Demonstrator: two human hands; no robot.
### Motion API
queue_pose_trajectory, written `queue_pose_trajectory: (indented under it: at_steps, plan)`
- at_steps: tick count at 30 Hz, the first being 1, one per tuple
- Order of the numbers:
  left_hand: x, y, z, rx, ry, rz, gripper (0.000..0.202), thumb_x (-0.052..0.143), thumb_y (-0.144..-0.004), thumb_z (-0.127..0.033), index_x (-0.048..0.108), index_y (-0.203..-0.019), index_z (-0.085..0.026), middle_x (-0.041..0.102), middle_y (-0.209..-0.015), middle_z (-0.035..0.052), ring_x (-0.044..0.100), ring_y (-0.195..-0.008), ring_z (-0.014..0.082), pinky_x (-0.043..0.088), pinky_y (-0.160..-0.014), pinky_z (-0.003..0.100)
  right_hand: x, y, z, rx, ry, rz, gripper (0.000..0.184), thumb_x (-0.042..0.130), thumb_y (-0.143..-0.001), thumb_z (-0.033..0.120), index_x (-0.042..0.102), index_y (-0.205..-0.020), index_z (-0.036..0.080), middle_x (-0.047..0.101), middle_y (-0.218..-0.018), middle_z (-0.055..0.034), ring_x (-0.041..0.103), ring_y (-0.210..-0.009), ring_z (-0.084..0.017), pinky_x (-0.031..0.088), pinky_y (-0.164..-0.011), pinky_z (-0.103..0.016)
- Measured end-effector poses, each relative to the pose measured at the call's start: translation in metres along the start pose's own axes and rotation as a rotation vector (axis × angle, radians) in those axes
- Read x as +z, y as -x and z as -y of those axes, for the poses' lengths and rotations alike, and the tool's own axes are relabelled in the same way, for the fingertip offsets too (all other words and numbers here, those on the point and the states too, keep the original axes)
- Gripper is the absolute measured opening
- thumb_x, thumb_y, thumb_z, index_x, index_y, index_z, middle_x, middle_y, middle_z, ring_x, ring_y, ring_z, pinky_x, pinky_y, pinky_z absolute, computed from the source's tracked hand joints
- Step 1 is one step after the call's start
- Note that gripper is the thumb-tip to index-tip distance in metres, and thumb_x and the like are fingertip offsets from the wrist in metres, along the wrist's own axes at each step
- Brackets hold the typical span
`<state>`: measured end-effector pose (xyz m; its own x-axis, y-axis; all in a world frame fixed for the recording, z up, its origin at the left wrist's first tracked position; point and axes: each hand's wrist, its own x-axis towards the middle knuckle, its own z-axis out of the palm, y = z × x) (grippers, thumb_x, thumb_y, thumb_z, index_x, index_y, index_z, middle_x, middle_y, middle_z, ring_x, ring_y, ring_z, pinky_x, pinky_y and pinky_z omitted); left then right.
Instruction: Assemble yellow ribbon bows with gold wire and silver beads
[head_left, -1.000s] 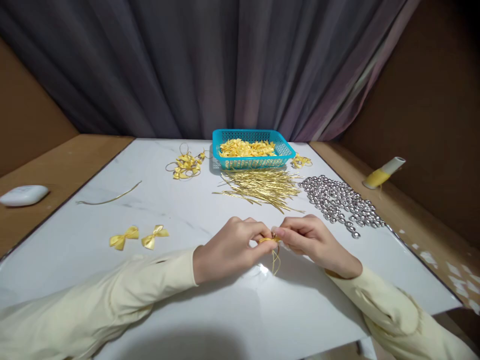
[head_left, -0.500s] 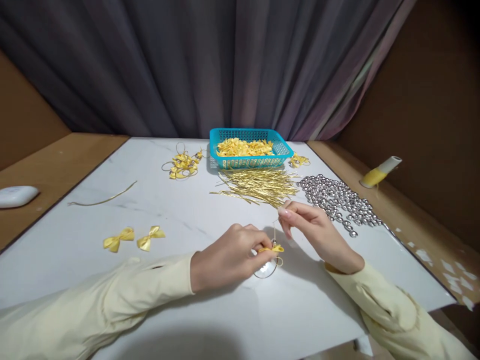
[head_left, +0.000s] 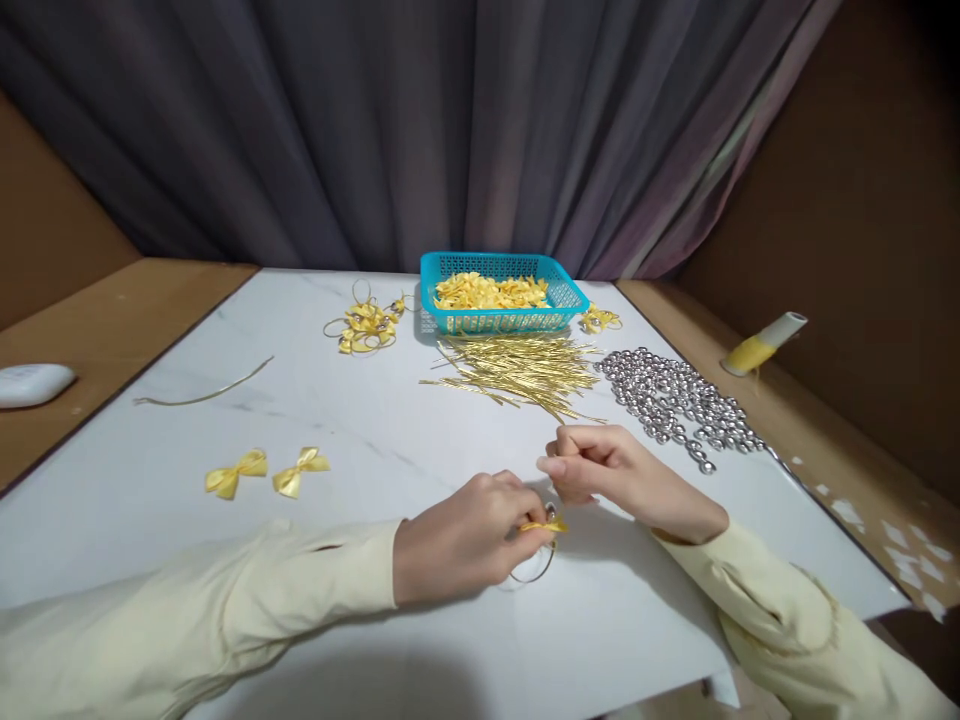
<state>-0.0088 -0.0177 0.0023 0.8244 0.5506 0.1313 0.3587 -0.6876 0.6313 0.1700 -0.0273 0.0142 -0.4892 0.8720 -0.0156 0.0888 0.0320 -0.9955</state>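
My left hand [head_left: 476, 540] is closed, its thumb and fingers pinching a yellow ribbon bow [head_left: 553, 525]. A silver bead [head_left: 551, 510] sits at the top of that bow, and a loop of thin gold cord [head_left: 546, 568] hangs below it over the table. Just above and to the right, my right hand [head_left: 611, 470] is closed with thumb pressed to curled fingers. It appears to grip the cord's upper end, mostly hidden by the fingers. Two loose yellow bows [head_left: 236, 474] lie left of my left hand.
A blue basket [head_left: 504, 322] of yellow bows stands at the back. Before it lie gold cord pieces [head_left: 517, 370], with silver beads [head_left: 675, 400] to the right. Finished-looking bow loops [head_left: 367, 327] lie left of the basket; a single cord [head_left: 206, 393] rests farther left. A thread-wound tube [head_left: 763, 345] stands right.
My right hand has come slightly down and left, its fingers curled tighter and closer to the bead. My left hand, with the bow, has shifted a little lower.
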Motion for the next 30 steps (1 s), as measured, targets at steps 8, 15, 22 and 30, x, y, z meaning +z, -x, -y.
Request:
queue_pose_trajectory:
  at_steps: [8, 15, 22, 30]
  plan:
    - [0.002, 0.002, 0.001, -0.131, 0.058, 0.031, 0.012, 0.053, -0.077, -0.018, 0.062, -0.069, -0.014, 0.064, -0.061, -0.0002, 0.059, -0.06, 0.0112, 0.042, -0.062, 0.02, -0.016, -0.006, -0.015, -0.292, 0.708, -0.258, 0.034, 0.042, -0.087, 0.026, 0.027, -0.058, 0.019, 0.028, -0.053, 0.0056, 0.026, -0.048, -0.008, 0.022, -0.048, -0.024]
    - [0.001, 0.002, 0.0, -0.313, 0.333, 0.104, 0.013, 0.05, -0.077, -0.02, 0.058, -0.069, -0.012, 0.07, -0.066, 0.004, 0.063, -0.058, 0.0121, 0.045, -0.058, 0.02, -0.012, -0.008, -0.025, -0.503, 0.996, -0.155, 0.027, 0.035, -0.088, 0.017, 0.023, -0.064, 0.021, 0.03, -0.061, 0.0028, 0.026, -0.054, -0.011, 0.023, -0.053, -0.027]
    - [0.001, 0.001, 0.001, -0.394, 0.436, 0.169, 0.017, 0.051, -0.075, -0.025, 0.059, -0.069, -0.012, 0.07, -0.068, 0.0056, 0.059, -0.053, 0.0106, 0.041, -0.048, 0.017, -0.013, -0.006, -0.028, -0.562, 1.152, -0.166, 0.025, 0.033, -0.089, 0.016, 0.028, -0.066, 0.021, 0.033, -0.062, 0.0016, 0.026, -0.055, -0.012, 0.024, -0.053, -0.027]
    - [0.002, -0.001, 0.005, -0.463, 0.508, 0.191, 0.021, 0.053, -0.074, -0.032, 0.06, -0.072, -0.012, 0.07, -0.07, 0.0067, 0.055, -0.051, 0.0104, 0.038, -0.046, 0.018, -0.015, -0.008, -0.035, -0.668, 1.183, -0.261, 0.028, 0.038, -0.087, 0.013, 0.03, -0.061, 0.02, 0.031, -0.057, 0.0029, 0.024, -0.052, -0.011, 0.022, -0.049, -0.026]
